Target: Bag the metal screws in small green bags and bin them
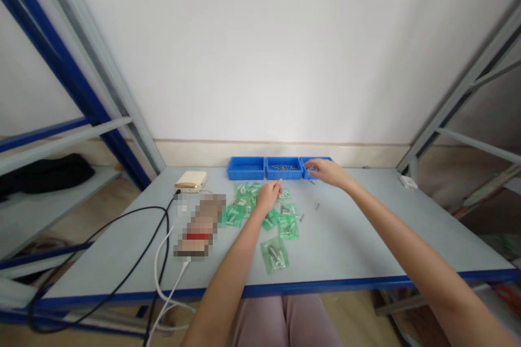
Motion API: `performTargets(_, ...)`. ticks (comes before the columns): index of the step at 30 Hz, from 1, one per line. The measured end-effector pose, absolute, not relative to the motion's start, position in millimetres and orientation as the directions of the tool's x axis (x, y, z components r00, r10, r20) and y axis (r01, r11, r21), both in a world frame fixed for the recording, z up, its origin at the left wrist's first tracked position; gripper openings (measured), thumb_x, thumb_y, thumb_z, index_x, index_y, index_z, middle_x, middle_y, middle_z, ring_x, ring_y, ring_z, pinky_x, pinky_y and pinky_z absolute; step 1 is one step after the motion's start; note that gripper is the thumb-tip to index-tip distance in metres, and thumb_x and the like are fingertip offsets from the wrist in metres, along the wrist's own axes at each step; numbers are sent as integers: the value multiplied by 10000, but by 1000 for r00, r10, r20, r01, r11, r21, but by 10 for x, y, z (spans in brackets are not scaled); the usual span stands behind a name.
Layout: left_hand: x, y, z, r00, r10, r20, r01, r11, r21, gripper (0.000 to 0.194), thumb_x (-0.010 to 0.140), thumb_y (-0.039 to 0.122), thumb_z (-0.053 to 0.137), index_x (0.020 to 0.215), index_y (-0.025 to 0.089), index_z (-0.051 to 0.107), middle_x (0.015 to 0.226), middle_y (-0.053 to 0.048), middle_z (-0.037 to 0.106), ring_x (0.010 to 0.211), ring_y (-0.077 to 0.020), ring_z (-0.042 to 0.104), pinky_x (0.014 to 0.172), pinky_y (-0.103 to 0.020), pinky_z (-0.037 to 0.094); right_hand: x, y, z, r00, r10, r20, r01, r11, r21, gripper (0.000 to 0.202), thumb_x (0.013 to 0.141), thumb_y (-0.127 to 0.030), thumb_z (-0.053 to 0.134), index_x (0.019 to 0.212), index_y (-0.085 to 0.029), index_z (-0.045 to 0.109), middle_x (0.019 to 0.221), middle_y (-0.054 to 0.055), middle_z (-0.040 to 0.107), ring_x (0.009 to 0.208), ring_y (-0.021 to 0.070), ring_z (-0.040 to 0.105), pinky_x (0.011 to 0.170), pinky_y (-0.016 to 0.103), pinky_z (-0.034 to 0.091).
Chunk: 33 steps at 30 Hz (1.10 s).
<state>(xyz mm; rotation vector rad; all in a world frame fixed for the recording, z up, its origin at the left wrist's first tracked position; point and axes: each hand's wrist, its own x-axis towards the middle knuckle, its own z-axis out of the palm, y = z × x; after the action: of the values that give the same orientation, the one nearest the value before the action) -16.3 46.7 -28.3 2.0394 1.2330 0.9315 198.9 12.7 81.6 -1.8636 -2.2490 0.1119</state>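
Note:
My left hand [269, 196] is closed above the pile of green plastic packets [244, 200], its fingers pressed together. A tiny pale tip shows at the fingers, too small to name. Over the right blue bin [329, 161] reaches my right hand [326, 172], thumb and fingers curved and a little apart, with nothing visible between them. Small metal screws lie in that bin, partly hidden by the hand. The middle blue bin [284, 175] holds more screws [280, 167]. Closer to me lies a single green packet [274, 256] with metal and whitish pieces inside.
The left blue bin [246, 174] stands against the wall. Several loose screws [318, 206] lie on the grey table [350, 249]. At left are a cream box [192, 180], a blurred-out phone-like object [199, 227], and black and white cables [157, 260]. Metal posts frame both sides.

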Motion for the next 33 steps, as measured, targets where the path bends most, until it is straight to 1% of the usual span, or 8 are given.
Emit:
performTargets(4, -112, 463, -314, 368, 901, 231, 511, -404, 759, 504, 861, 498, 279, 612, 166, 566, 511, 1, 557, 492, -123, 513, 540, -238, 360, 2333, -362, 167, -262, 965, 16, 885, 247, -395, 377, 705, -254, 643, 1079, -224, 600, 1077, 63, 586, 858, 173, 567, 759, 285, 442)
performTargets(9, -102, 471, -338, 397, 888, 234, 519, -427, 740, 533, 895, 456, 206, 646, 162, 574, 545, -7, 578, 529, -125, 543, 564, -233, 371, 2377, -471, -263, -173, 972, 158, 773, 233, -589, 175, 700, -207, 630, 870, -175, 655, 938, 58, 579, 749, 136, 536, 760, 286, 430)
performTargets(14, -127, 453, -284, 423, 866, 268, 558, -482, 676, 477, 906, 431, 256, 687, 170, 590, 529, 3, 568, 547, -137, 546, 581, -238, 369, 2268, -402, -326, -36, 975, 217, 737, 173, -653, 74, 695, -243, 633, 691, -170, 638, 735, 21, 593, 631, 124, 501, 656, 262, 402)
performTargets(17, -137, 418, -229, 465, 796, 387, 614, -605, 507, 297, 898, 369, 367, 900, 179, 595, 730, -23, 634, 718, -164, 580, 664, -257, 393, 2149, -269, -313, 29, 968, 248, 695, 159, -701, 118, 721, -287, 608, 709, -172, 635, 712, 16, 625, 612, 127, 516, 643, 264, 399)
performTargets(20, -136, 389, -184, 608, 604, 515, 609, -771, 186, 250, 881, 240, 438, 1113, 198, 519, 1050, -69, 599, 963, -198, 533, 787, -295, 396, 1944, -40, -289, 74, 957, 280, 622, 175, -763, 154, 750, -307, 566, 757, -166, 629, 749, 19, 648, 598, 122, 531, 620, 253, 412)
performTargets(24, -128, 392, -180, 729, 518, 448, 583, -812, -10, 195, 883, 204, 429, 1014, 176, 571, 946, -60, 617, 927, -217, 529, 765, -325, 409, 1637, 191, -249, 99, 936, 339, 552, 232, -801, 139, 743, -294, 567, 748, -167, 622, 760, 16, 651, 649, 125, 540, 652, 246, 418)
performTargets(27, -119, 402, -197, 749, 509, 425, 569, -822, -17, 217, 899, 239, 404, 870, 160, 603, 795, -38, 622, 836, -202, 542, 719, -316, 419, 1484, 182, -241, 109, 921, 375, 532, 264, -804, 147, 758, -297, 550, 735, -172, 624, 739, 17, 649, 653, 129, 532, 657, 250, 408)
performTargets(33, -83, 396, -185, 685, 543, 487, 606, -795, 34, 253, 906, 278, 392, 888, 167, 618, 775, -37, 634, 800, -192, 546, 710, -324, 424, 1383, 80, -279, 325, 874, 361, 361, 238, -901, 176, 745, -346, 569, 722, -184, 634, 743, 29, 662, 661, 152, 555, 629, 267, 409)
